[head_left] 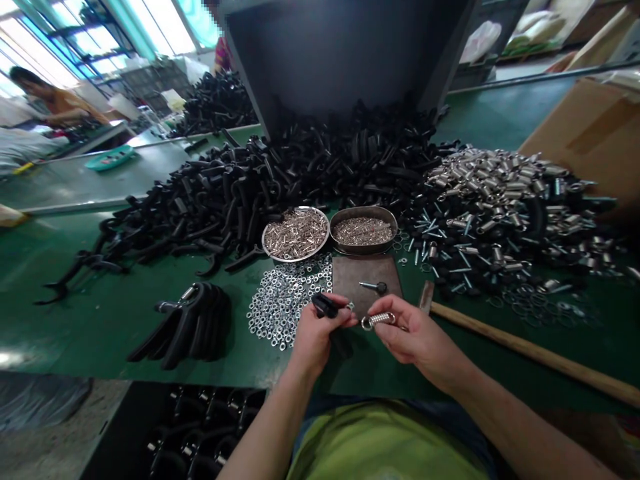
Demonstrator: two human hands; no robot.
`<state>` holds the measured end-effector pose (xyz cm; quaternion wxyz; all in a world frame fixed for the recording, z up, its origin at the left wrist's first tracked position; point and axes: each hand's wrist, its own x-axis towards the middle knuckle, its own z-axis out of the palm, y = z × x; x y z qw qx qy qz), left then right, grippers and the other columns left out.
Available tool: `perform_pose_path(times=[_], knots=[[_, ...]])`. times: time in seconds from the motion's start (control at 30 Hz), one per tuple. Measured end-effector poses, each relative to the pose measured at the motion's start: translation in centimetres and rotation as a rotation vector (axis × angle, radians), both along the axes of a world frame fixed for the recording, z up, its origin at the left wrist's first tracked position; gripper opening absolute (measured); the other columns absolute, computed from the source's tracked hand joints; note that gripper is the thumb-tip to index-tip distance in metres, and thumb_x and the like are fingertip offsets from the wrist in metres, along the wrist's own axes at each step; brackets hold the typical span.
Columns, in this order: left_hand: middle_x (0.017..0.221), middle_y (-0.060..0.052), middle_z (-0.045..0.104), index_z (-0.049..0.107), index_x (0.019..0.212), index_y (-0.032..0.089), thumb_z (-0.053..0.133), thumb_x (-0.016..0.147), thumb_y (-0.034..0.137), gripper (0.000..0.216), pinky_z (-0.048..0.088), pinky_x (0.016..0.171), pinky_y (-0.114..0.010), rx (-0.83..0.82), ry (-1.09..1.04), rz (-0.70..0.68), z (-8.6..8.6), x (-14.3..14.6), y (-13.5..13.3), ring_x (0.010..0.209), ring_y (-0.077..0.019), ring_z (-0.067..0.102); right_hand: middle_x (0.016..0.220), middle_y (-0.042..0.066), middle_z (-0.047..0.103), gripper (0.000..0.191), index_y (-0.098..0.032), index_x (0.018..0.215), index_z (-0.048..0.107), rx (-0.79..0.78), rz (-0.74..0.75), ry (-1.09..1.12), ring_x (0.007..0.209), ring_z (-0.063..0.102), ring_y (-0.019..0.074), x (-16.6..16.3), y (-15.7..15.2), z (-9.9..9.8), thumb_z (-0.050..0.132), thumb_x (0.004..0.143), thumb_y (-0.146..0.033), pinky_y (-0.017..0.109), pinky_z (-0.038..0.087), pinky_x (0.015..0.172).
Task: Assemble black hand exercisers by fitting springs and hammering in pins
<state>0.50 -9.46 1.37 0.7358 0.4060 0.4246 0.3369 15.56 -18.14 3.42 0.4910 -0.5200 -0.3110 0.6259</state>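
Note:
My left hand (311,337) is closed around a black plastic handle part (324,305), with a small metal ring or nut near the fingertips. Between the thumb and fingers of my right hand (417,337) is a shiny coil spring (379,320), its looped end pointing toward the left hand. The handle part and spring are apart. Just beyond both hands, a knobbed bolt (373,287) lies on a flat metal plate (350,268). Loose metal nuts (280,303) spread beside my left hand. A hammer (525,350) with a wooden handle lies right of my right hand.
Black handles (220,193) are heaped across the back. A round dish (265,244) holds pins; an oval tin (364,250) holds small metal pieces. Springs (500,177) and knobbed bolts pile at right by a cardboard box (585,133). Assembled hand grips (195,327) stand left.

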Motion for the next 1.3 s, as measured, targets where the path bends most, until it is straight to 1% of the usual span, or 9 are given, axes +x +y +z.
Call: perform_pose_path(times=[0.13,0.3,0.4,0.53,0.63,0.73,0.83,0.97,1.3], knots=[[0.066,-0.001,0.066,0.066,0.076,0.012,0.082,0.052,0.02,0.03,0.052,0.06,-0.021,-0.152,-0.144,0.05,0.1,0.9,-2.2,0.06,-0.0108,0.062,0.057,-0.008,0.043,0.03,-0.019,0.093,0.05,0.0,0.011,-0.04,0.041,0.027,0.003,-0.7,0.4,0.3,0.064,0.077,-0.041,0.017,0.014,0.037],[0.065,-0.001,0.066,0.068,0.076,0.013,0.082,0.054,0.021,0.028,0.052,0.06,-0.022,-0.17,-0.169,0.048,0.0,0.9,-2.2,0.057,-0.0106,0.061,0.06,-0.008,0.045,0.036,-0.02,0.092,0.048,-0.03,-0.019,0.124,0.039,0.018,0.0013,-0.5,0.9,-0.3,0.067,0.074,-0.044,0.018,0.009,0.037],[0.07,-0.001,0.066,0.069,0.078,0.016,0.078,0.061,0.023,0.02,0.051,0.064,-0.024,0.002,-0.091,-0.007,-0.3,0.5,-2.1,0.062,-0.0121,0.062,0.065,-0.006,0.052,0.033,-0.02,0.094,0.049,-0.028,-0.021,0.039,0.038,0.02,0.0023,-0.1,1.1,-0.4,0.062,0.077,-0.045,0.019,0.011,0.037],[0.084,-0.004,0.067,0.072,0.077,0.018,0.073,0.067,0.019,0.01,0.047,0.079,-0.026,0.37,0.148,-0.055,-0.8,0.3,-2.0,0.081,-0.0152,0.061,0.073,-0.001,0.061,0.02,-0.022,0.095,0.056,0.081,-0.021,-0.54,0.058,0.052,0.0121,0.9,1.2,0.4,0.056,0.081,-0.036,0.023,0.034,0.051],[0.081,-0.005,0.066,0.069,0.085,0.016,0.071,0.07,0.026,0.018,0.048,0.067,-0.025,0.151,0.096,-0.085,-1.3,1.0,-2.3,0.072,-0.0142,0.059,0.075,-0.001,0.064,0.015,-0.022,0.093,0.059,0.114,0.058,-0.842,0.071,0.059,0.0171,1.7,1.2,1.4,0.054,0.083,-0.031,0.027,0.038,0.062],[0.067,0.0,0.057,0.062,0.085,0.013,0.074,0.067,0.03,0.027,0.038,0.046,-0.017,-0.285,-0.115,-0.133,-1.7,2.1,-2.7,0.051,-0.0065,0.047,0.073,-0.001,0.064,0.016,-0.022,0.096,0.059,0.129,0.1,-0.935,0.068,0.059,0.0165,2.5,1.1,2.4,0.052,0.084,-0.03,0.027,0.039,0.063],[0.058,0.005,0.047,0.057,0.081,0.013,0.076,0.063,0.023,0.029,0.026,0.04,-0.012,-0.53,-0.23,-0.177,-2.0,3.0,-2.9,0.043,-0.0016,0.034,0.073,-0.002,0.064,0.017,-0.023,0.098,0.058,0.168,0.135,-0.967,0.065,0.059,0.0147,2.9,0.9,3.4,0.051,0.085,-0.03,0.025,0.04,0.061],[0.058,0.004,0.046,0.052,0.078,0.013,0.073,0.06,0.016,0.028,0.024,0.04,-0.011,-0.581,-0.27,-0.206,-1.9,4.0,-3.0,0.045,-0.0017,0.033,0.077,-0.002,0.066,0.016,-0.023,0.099,0.058,0.199,0.192,-0.942,0.068,0.06,0.0135,2.9,0.8,4.2,0.05,0.086,-0.028,0.023,0.041,0.062],[0.06,0.007,0.037,0.054,0.081,0.014,0.079,0.056,0.019,0.036,0.021,0.043,-0.015,-0.376,-0.244,-0.304,-0.7,3.7,-3.3,0.048,-0.0018,0.03,0.08,0.0,0.066,0.013,-0.021,0.095,0.056,0.172,0.273,-1.047,0.074,0.061,0.0157,3.1,1.7,3.7,0.047,0.087,-0.025,0.026,0.041,0.066]])
